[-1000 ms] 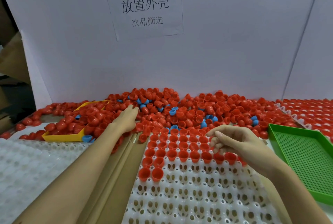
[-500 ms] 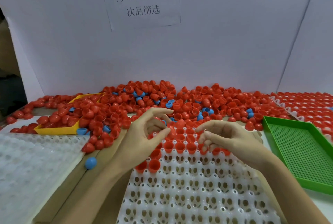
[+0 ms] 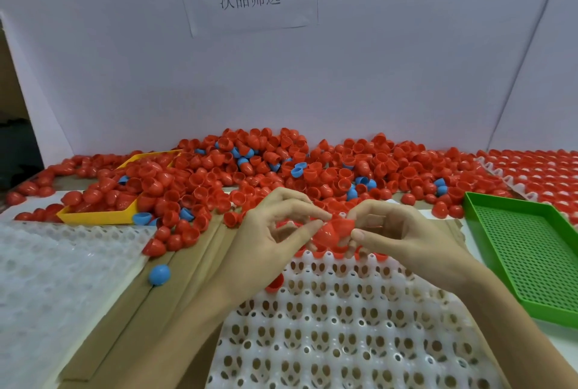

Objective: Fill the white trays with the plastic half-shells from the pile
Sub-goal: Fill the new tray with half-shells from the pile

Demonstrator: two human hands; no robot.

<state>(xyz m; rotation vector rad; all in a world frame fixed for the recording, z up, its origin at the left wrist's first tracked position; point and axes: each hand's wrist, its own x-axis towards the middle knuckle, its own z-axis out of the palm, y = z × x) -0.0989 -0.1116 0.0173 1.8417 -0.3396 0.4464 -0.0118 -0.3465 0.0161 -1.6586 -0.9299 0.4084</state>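
Pinching with both hands: your left hand point(image 3: 275, 241) has thumb and forefinger closed on the left side of a red half-shell point(image 3: 333, 230), and your right hand point(image 3: 403, 235) has its thumb and fingertips closed on the right side of the same red cluster. Whether this is one shell or two nested together, you cannot tell from this view; the red mass looks wider than a single cup.

Position of the shell: held in the air between the two sets of fingertips, just above the far edge of the white tray point(image 3: 344, 326). Its long axis runs roughly left to right, across your body, not upright. Which end is the open mouth is hidden by your fingers.

Relation that matters: the nearest vacant sockets lie just below and toward you from the fingertips. The filled row of red shells point(image 3: 377, 255) sits directly under your hands, mostly hidden. One lone shell point(image 3: 275, 283) is seated lower left, beside your left wrist.

Judgement: both hands are equally near. The shell likely needs turning upright before seating.

Outward: pile point(image 3: 281, 169) beyond the hands; green tray point(image 3: 525, 251) to your right; yellow tray point(image 3: 100, 216) and loose blue half-shell point(image 3: 159, 274) to your left.
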